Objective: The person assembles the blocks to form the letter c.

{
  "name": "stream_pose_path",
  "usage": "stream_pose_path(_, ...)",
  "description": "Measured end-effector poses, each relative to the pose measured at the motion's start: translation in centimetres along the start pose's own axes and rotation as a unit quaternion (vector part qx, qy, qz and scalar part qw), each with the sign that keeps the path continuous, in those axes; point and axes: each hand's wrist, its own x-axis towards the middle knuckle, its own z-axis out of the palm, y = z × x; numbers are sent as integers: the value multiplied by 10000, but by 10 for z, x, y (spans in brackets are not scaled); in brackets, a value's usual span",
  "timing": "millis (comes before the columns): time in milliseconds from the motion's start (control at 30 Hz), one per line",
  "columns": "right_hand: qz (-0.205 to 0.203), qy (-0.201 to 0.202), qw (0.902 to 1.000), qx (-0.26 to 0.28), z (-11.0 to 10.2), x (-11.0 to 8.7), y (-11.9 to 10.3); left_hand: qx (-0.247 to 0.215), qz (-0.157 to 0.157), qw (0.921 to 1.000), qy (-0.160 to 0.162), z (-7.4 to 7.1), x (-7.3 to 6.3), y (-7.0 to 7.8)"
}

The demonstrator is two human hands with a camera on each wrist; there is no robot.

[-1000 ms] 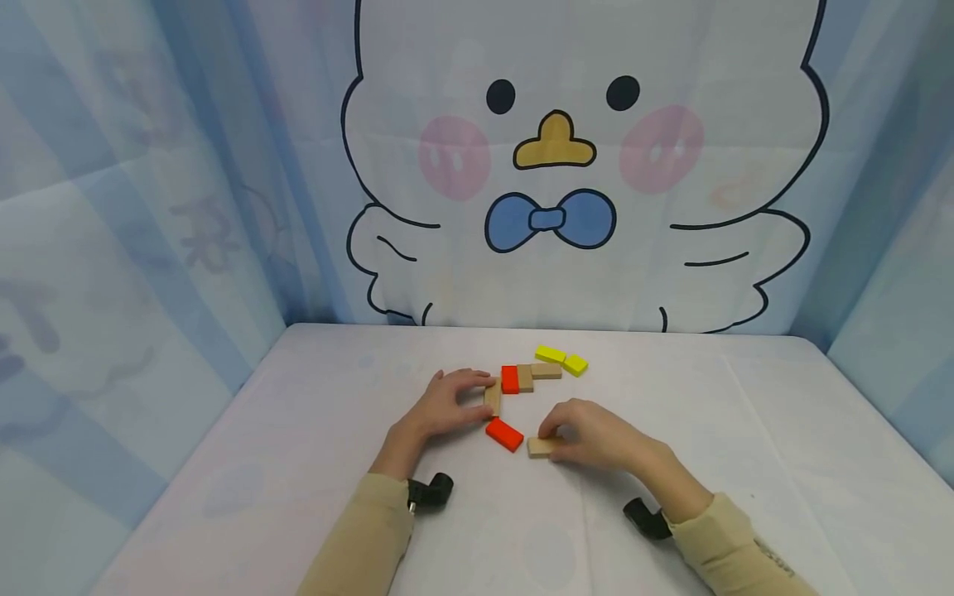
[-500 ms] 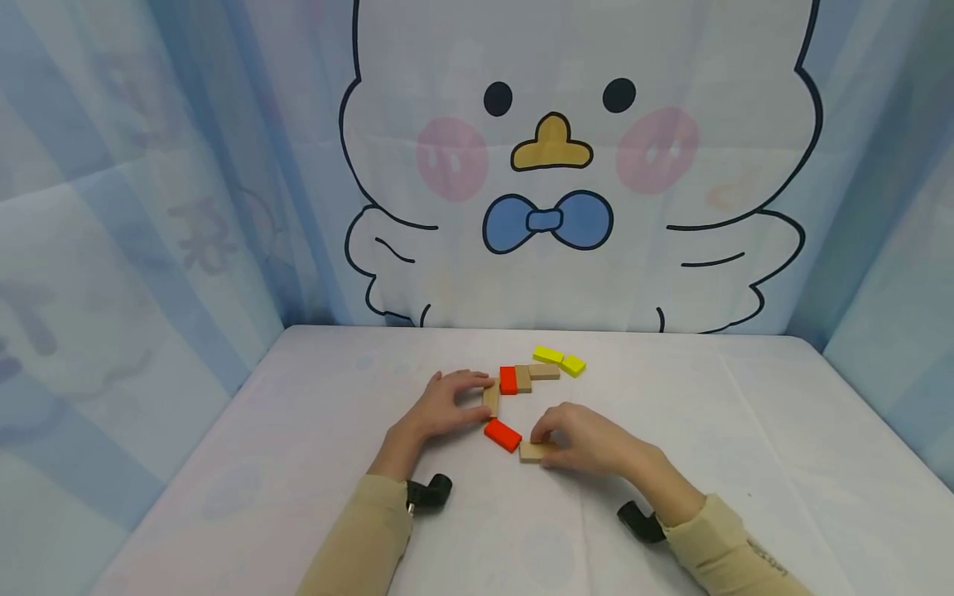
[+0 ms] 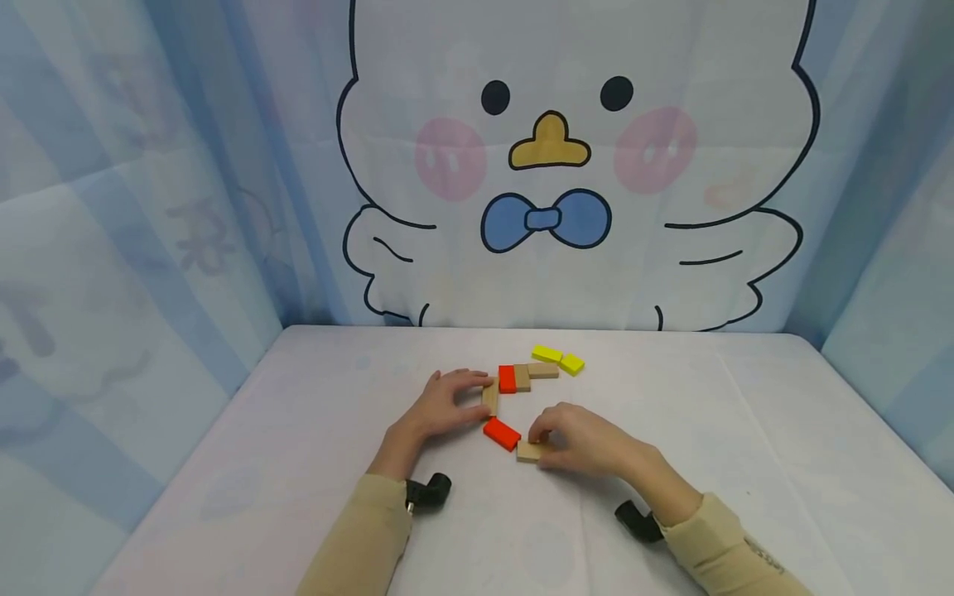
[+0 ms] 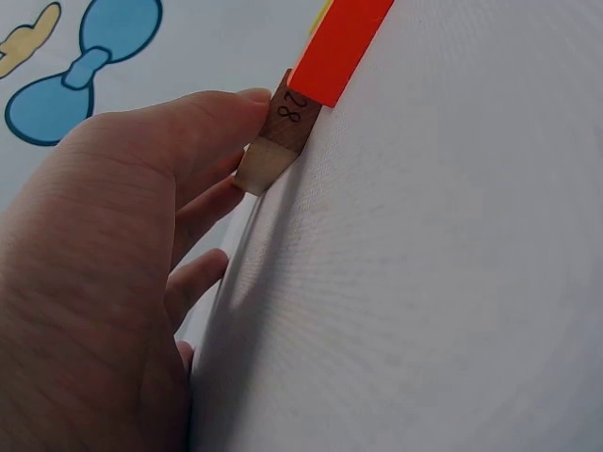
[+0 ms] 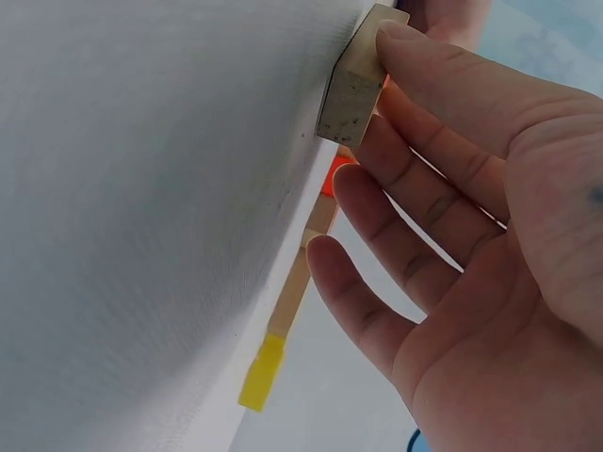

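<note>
Flat on the white table lies a plain wooden block (image 3: 489, 397), pinched at its two ends by the thumb and a finger of my left hand (image 3: 441, 404). Dark marks like "28" show on its end in the left wrist view. My right hand (image 3: 585, 437) pinches a second plain wooden block (image 3: 527, 452) between thumb and fingers, low at the table (image 5: 350, 105). Between the two lies a slanted red block (image 3: 502, 434), its right corner at or touching the right hand's block. The right end of that wooden block is hidden by my fingers.
Behind, a second red block (image 3: 507, 379) stands beside an upright-lying wooden block (image 3: 522, 378) and a crosswise wooden one (image 3: 543, 371). Two yellow blocks (image 3: 547, 354) lie farther back. A printed curtain (image 3: 551, 273) hangs at the table's (image 3: 708, 397) far edge.
My right hand has slid its wooden block left and slightly nearer, up to the slanted red block. My left hand keeps its hold, and the other blocks lie as before.
</note>
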Motion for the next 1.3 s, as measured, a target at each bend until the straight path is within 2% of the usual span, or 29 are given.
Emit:
stream_pose_path(567, -7, 36, 10000, -15, 2, 2, 1, -29, -36, 10000, -5, -1, -2, -1)
stream_pose_path(900, 493, 308, 9981, 193, -6, 3, 9, 20, -13, 10000, 39, 2, -1, -2)
stream_pose_path(1133, 229, 603, 9978, 154, -16, 8, 23, 6, 0, 10000, 40, 1, 0, -2)
stream_pose_path(1300, 206, 771, 9967, 135, -20, 15, 30, 17, 9, 10000, 16, 2, 1, -3)
